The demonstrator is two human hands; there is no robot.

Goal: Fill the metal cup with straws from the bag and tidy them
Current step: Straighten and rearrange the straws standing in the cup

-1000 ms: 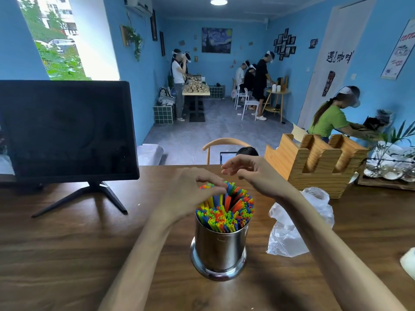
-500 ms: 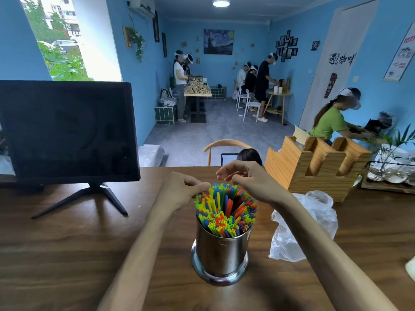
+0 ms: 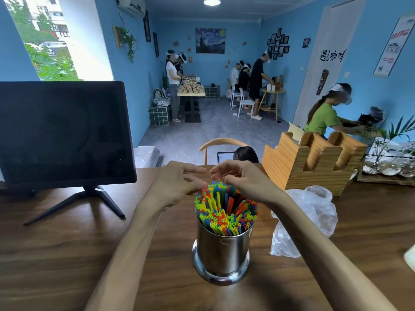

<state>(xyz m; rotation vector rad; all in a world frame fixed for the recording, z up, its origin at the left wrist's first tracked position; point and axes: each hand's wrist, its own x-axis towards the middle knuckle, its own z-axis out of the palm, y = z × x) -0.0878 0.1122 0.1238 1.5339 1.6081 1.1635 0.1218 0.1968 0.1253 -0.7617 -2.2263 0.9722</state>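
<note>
A shiny metal cup [image 3: 222, 252] stands upright on the wooden table [image 3: 67, 254], packed with several colourful straws [image 3: 225, 209] whose tips fan out above the rim. My left hand [image 3: 177, 184] is at the far left side of the straw tips, fingers stretched out, the lower ones touching the tips. My right hand [image 3: 242, 178] hovers over the far right side of the bundle, fingers loosely curved, holding nothing. A crumpled clear plastic bag [image 3: 307, 218] lies on the table just right of the cup.
A dark monitor [image 3: 62, 131] on a stand sits at the left. At the back right stands a wooden holder [image 3: 310, 162], with plants and dishes [image 3: 386, 164] beyond it. A chair back [image 3: 222, 144] and a person's head show past the table's far edge.
My left hand has uncurled and its fingers now stretch toward the right hand. Both hands sit slightly higher over the straws, which have spread a little.
</note>
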